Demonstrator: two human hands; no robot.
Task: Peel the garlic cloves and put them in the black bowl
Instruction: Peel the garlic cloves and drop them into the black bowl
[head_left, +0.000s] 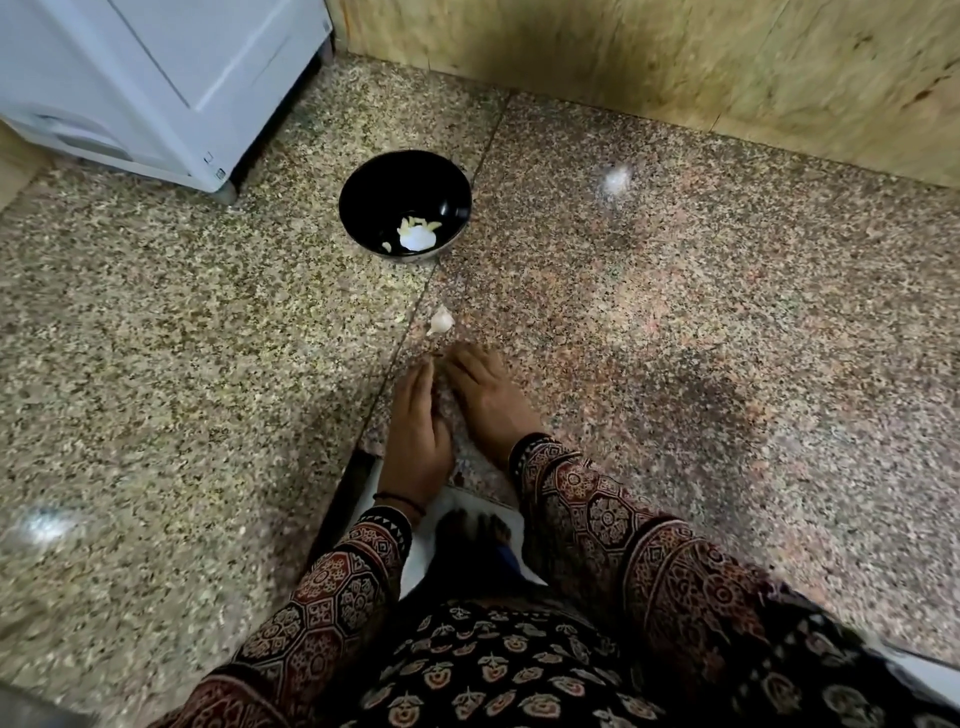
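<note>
The black bowl (395, 182) stands on the speckled stone counter, towards the back left. A few pale peeled garlic pieces (418, 234) lie at its bottom. One unpeeled piece of garlic (440, 320) rests on the counter between the bowl and my hands. My left hand (415, 431) and my right hand (485, 397) lie low over the counter with fingers stretched forward. Their fingertips meet just short of the garlic. Something tiny and dark shows where the tips touch; what it is I cannot tell.
A white appliance (156, 78) stands at the back left, close to the bowl. A yellowish wall (675, 67) closes the back. The stone counter (727, 338) spreads wide on both sides. Its near corner edge (343, 499) lies under my wrists, with a foot (470, 535) on the floor below.
</note>
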